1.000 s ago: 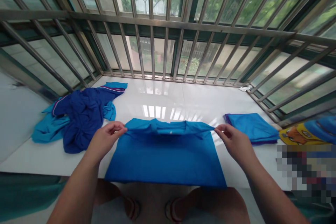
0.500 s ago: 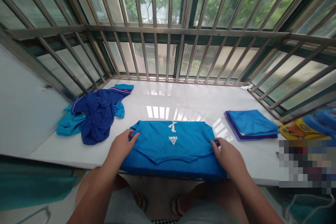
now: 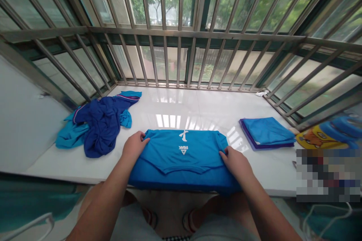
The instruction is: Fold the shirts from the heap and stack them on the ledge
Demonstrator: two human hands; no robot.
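On a glossy white ledge beneath barred windows, a blue shirt is lying in front of the person, its upper part folded over toward the near edge. The curved neckline is facing the person, while white markings are showing near the middle of the folded panel. A darker blue part of the shirt is extending beneath that panel to the ledge's front edge.

The left hand is touching the shirt's upper left corner, its fingers bending and its thumb reaching over the fabric. The right hand is touching the opposite side, lower down, with its thumb and forefinger close together at the fabric's edge. Whether either hand is actually pinching cloth between the fingertips, one cannot tell.

To the left, a crumpled pile of clothes is spreading across the ledge, dark blue over lighter blue, with a striped trim showing. To the right, a folded stack is resting apart from the shirt, bright blue on top and purple beneath. Just beside it, a yellow and blue object is displaying a cartoon face. A small white scrap is lying near the far right corner.
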